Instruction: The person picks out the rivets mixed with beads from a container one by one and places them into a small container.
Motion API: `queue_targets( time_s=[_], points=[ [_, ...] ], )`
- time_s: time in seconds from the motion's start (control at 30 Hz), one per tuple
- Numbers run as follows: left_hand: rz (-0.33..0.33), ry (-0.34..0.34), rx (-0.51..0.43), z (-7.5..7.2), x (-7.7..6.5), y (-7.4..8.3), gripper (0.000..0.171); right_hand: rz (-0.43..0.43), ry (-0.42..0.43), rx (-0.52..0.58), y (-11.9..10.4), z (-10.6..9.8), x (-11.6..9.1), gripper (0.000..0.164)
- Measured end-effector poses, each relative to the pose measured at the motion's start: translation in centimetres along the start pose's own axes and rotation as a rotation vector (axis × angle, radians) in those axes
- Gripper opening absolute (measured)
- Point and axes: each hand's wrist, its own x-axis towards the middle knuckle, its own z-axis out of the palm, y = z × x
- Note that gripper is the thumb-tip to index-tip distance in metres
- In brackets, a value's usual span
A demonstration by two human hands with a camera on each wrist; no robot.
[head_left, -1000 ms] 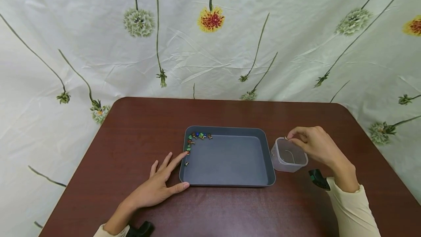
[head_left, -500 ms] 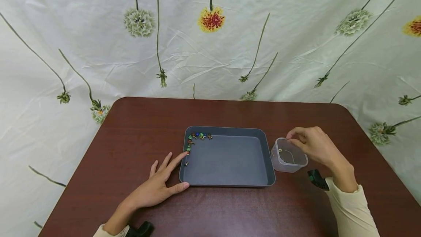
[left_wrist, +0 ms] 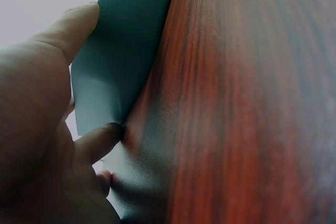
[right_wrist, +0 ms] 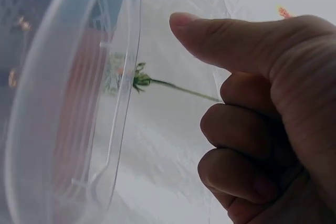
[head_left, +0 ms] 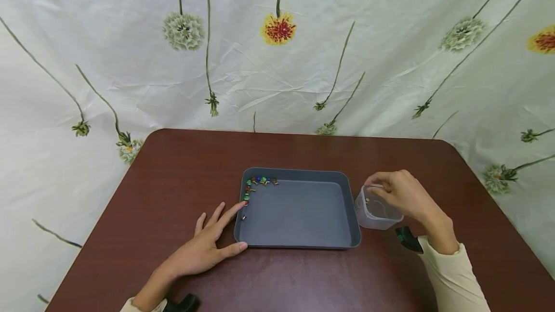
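In the head view a grey tray [head_left: 299,215] lies on the table, with several small beads [head_left: 263,180] in green, blue and brown with gold-coloured parts along its far left corner. My left hand [head_left: 208,249] is spread beside it, index fingertip at a reddish piece by the left wall and thumb on the near left corner. A small shiny piece [head_left: 244,217] lies nearer to me in the tray. My right hand [head_left: 405,196] hovers over a clear plastic container [head_left: 375,223], thumb and index finger apart at its far rim, nothing visible between them. One tiny gold-coloured piece [head_left: 367,201] shows inside.
The container stands close against the tray's right side. Under both is a dark reddish-brown table [head_left: 303,278] with rounded far corners. A white flower-print cloth [head_left: 243,71] hangs behind it.
A tiny piece pinched by my right hand has dropped into the container. That hand has then shifted left and slightly down over the rim. My left hand keeps its place.
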Motion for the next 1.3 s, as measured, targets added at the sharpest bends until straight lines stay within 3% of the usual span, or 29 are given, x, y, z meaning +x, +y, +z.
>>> queue_targets(
  time_s=[0.87,1.1,1.3],
  points=[
    [0.008,0.025,0.016,0.0,-0.1,0.1,0.082,-0.084,-0.035,0.026,-3.6,1.9,3.1,0.01],
    [-0.007,0.01,0.001,0.1,-0.1,0.0,0.081,-0.074,-0.085,0.027,-4.9,2.7,4.0,0.012],
    [-0.013,0.01,0.0,0.0,-0.2,0.1,0.081,-0.128,-0.118,0.02,-6.2,3.2,5.6,0.014]
  ],
)
